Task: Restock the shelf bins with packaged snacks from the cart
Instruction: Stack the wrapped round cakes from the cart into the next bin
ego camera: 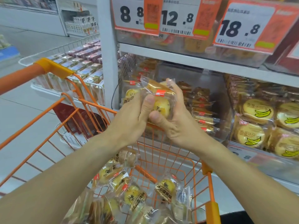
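Observation:
Both hands hold a small bunch of clear-wrapped yellow pastry packets (pixel 159 97) above the orange cart's far rim, in front of the middle shelf bin (pixel 191 73). My left hand (pixel 131 117) grips the bunch from the left, thumb on top. My right hand (pixel 178 120) cups it from the right, fingers curled behind the wrappers. Several more of the same packets (pixel 134 193) lie in the cart basket below my forearms.
The orange wire cart (pixel 176 160) stands against the white shelf unit (pixel 108 50). Banana-print cake packs (pixel 257 123) fill the bin to the right. Price tags (pixel 178 15) hang above. A white wire rack of boxed goods (pixel 77 67) stands at left.

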### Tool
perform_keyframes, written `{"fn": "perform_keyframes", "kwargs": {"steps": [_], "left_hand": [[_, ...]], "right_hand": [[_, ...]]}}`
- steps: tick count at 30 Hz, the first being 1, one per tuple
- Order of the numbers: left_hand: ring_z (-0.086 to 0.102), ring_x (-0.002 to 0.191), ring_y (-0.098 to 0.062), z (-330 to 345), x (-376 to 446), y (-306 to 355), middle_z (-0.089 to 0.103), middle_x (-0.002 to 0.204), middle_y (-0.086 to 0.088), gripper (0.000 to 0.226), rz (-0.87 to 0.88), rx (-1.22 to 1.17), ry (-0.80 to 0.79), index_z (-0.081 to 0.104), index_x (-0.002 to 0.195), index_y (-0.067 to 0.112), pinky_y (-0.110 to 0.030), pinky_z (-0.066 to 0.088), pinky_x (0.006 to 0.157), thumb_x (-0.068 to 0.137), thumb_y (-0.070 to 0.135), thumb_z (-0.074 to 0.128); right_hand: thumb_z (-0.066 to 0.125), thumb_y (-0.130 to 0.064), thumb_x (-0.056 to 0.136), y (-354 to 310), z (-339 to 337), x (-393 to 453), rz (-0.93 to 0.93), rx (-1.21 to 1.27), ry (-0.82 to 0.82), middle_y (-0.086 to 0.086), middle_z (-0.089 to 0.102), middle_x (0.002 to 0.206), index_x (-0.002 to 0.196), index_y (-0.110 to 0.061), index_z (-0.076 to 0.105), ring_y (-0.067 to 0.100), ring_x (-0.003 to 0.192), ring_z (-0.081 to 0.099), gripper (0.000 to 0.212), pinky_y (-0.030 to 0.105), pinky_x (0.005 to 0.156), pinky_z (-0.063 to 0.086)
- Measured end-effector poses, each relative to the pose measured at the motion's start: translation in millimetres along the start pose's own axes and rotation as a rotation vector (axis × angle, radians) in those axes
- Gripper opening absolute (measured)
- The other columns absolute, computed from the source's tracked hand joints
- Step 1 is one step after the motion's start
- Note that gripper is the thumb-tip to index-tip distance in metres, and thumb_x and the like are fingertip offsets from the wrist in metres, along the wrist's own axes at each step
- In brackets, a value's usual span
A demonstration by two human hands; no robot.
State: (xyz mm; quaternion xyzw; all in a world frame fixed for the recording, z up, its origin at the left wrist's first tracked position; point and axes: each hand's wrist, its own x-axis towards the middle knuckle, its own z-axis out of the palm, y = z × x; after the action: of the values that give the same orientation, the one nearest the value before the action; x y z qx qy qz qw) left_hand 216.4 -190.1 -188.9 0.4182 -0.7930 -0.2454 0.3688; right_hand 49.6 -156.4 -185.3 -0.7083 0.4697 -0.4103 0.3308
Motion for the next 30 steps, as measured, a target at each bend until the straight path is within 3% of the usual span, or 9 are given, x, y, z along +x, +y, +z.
{"fn": "perform_keyframes", "kwargs": {"steps": [3, 5, 8, 12, 14, 18, 21, 25, 30], "left_hand": [[0.055, 0.08, 0.004, 0, 2, -1, 0.057, 0.085, 0.016, 0.052, 0.034, 0.053, -0.008, 0.047, 0.107, 0.026, -0.017, 0.037, 0.065, 0.091, 0.065, 0.017], [0.053, 0.077, 0.011, 2, 3, -1, 0.052, 0.081, 0.019, 0.044, 0.049, 0.057, -0.034, 0.041, 0.104, 0.03, -0.012, 0.036, 0.062, 0.091, 0.065, 0.019], [0.05, 0.077, 0.015, 5, 6, -1, 0.044, 0.081, 0.019, 0.034, 0.06, 0.034, -0.142, 0.034, 0.101, 0.032, -0.012, 0.035, 0.063, 0.092, 0.063, 0.022], [0.036, 0.076, -0.004, 10, 12, -11, 0.033, 0.084, 0.018, 0.025, 0.184, 0.261, -0.175, 0.032, 0.092, 0.034, -0.024, 0.03, 0.073, 0.1, 0.056, 0.022], [0.037, 0.095, -0.01, 14, 13, -23, 0.044, 0.101, 0.009, 0.051, 0.237, 0.403, -0.135, 0.047, 0.114, 0.019, -0.033, 0.033, 0.09, 0.101, 0.058, 0.017], [0.018, 0.148, -0.025, 23, 11, -39, 0.029, 0.158, -0.01, 0.076, 0.137, 0.639, -0.135, 0.028, 0.154, 0.01, -0.048, 0.013, 0.121, 0.1, 0.059, 0.008], [-0.002, 0.153, -0.025, 29, 8, -40, 0.011, 0.166, -0.009, 0.072, 0.12, 0.718, -0.21, 0.028, 0.155, 0.018, -0.053, 0.003, 0.122, 0.1, 0.058, 0.005], [-0.004, 0.153, -0.025, 28, 9, -41, 0.015, 0.165, -0.009, 0.074, 0.123, 0.699, -0.216, 0.044, 0.147, 0.019, -0.054, 0.002, 0.122, 0.098, 0.059, 0.004], [-0.005, 0.153, -0.025, 30, 9, -40, 0.022, 0.163, -0.009, 0.073, 0.118, 0.685, -0.225, 0.046, 0.144, 0.017, -0.052, 0.005, 0.122, 0.098, 0.057, 0.006]], "right_hand": [[0.066, -0.071, 0.073, 6, -7, 9, 0.01, -0.197, -0.006, -0.044, 0.046, 0.127, 0.151, -0.02, 0.029, -0.016, 0.118, 0.049, 0.1, 0.009, 0.098, 0.04], [0.065, -0.082, 0.069, 14, -14, 14, 0.03, -0.298, -0.025, -0.029, 0.05, 0.131, 0.144, -0.028, 0.044, -0.01, 0.119, 0.05, 0.094, 0.018, 0.098, 0.045], [0.083, -0.069, 0.06, 19, -23, 13, 0.083, -0.306, -0.019, -0.034, 0.047, 0.128, 0.142, -0.036, 0.044, -0.017, 0.114, 0.048, 0.097, 0.007, 0.092, 0.042], [0.09, -0.064, 0.051, 29, -28, 11, 0.157, -0.32, 0.116, -0.019, 0.064, 0.119, 0.132, -0.03, 0.049, 0.0, 0.107, 0.063, 0.097, 0.021, 0.088, 0.054], [0.086, -0.071, 0.048, 35, -28, 13, 0.187, -0.395, 0.163, -0.017, 0.066, 0.113, 0.124, -0.031, 0.056, 0.002, 0.102, 0.064, 0.091, 0.028, 0.085, 0.057], [0.082, -0.084, 0.04, 47, -32, 17, 0.277, -0.344, 0.242, -0.014, 0.069, 0.113, 0.121, -0.03, 0.06, 0.004, 0.103, 0.065, 0.1, 0.033, 0.088, 0.058], [0.092, -0.072, 0.032, 56, -39, 25, 0.383, -0.161, 0.322, -0.007, 0.074, 0.109, 0.118, -0.025, 0.065, 0.011, 0.1, 0.071, 0.102, 0.039, 0.089, 0.059], [0.097, -0.059, 0.031, 59, -46, 52, 0.474, -0.051, 0.462, -0.003, 0.077, 0.099, 0.105, -0.018, 0.072, 0.014, 0.093, 0.074, 0.089, 0.04, 0.088, 0.06], [0.098, -0.04, 0.051, 61, -47, 105, 0.552, -0.115, 0.486, -0.002, 0.068, 0.124, 0.124, -0.019, 0.062, 0.019, 0.116, 0.063, 0.084, 0.038, 0.101, 0.052]]}}
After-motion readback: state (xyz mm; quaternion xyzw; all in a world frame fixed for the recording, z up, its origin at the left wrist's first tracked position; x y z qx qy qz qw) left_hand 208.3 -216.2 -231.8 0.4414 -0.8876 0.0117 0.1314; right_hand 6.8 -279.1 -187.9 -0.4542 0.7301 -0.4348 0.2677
